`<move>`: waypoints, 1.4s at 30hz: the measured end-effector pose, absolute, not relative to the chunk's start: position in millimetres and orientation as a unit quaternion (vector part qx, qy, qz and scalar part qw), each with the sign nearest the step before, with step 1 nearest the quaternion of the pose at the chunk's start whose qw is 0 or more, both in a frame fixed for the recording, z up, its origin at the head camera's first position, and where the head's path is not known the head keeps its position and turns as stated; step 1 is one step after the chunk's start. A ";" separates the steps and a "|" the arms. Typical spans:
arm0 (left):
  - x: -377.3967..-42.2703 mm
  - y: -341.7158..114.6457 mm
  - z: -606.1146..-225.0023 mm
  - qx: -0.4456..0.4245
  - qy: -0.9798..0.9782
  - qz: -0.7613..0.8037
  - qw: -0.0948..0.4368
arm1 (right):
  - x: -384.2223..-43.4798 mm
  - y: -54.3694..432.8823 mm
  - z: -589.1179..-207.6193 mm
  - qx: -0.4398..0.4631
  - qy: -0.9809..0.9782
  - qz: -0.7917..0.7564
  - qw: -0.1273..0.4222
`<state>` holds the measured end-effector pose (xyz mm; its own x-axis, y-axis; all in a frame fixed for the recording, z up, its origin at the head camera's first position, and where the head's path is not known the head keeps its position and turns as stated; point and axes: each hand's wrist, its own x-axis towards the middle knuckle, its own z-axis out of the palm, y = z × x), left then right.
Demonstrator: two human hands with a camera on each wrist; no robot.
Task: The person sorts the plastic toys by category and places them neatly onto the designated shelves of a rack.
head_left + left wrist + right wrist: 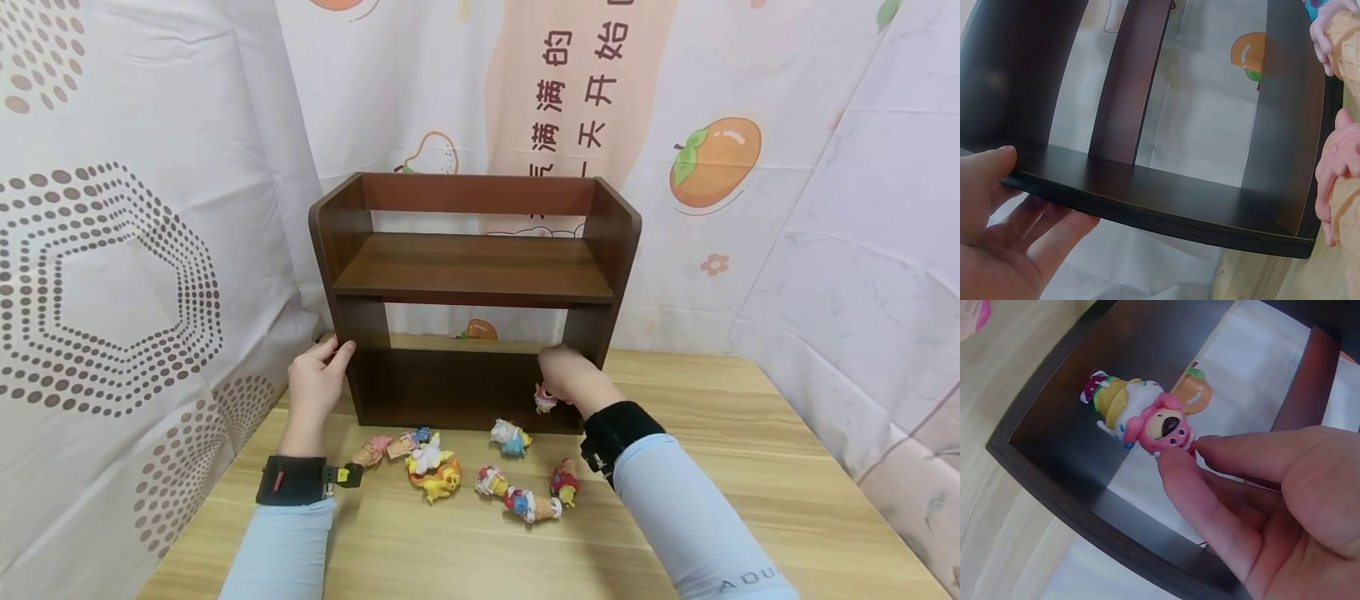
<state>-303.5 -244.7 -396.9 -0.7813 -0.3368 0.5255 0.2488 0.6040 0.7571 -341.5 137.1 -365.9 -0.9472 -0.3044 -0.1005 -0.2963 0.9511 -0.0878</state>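
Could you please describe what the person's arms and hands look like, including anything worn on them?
The left hand and right hand are bare. Light blue sleeves cover the forearms; the right one bears dark capital letters. Each wrist wears a wide black band; the left band carries a small red mark and a black-and-yellow device.

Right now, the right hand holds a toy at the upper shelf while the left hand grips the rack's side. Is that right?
Wrong shelf: the head view shows the right hand holding the toy at the lower shelf, while the left hand grips the rack's side.
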 end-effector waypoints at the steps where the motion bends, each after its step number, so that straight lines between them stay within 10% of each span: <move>1: -303.5 -244.7 -396.8 0.027 -0.833 -0.445 0.329 | -340.1 137.5 -364.4 -0.162 0.985 -0.027 0.046; 42: -301.1 -243.0 -395.7 0.027 -0.838 -0.431 0.334 | -256.5 197.8 -340.5 -0.303 0.922 -0.186 -0.155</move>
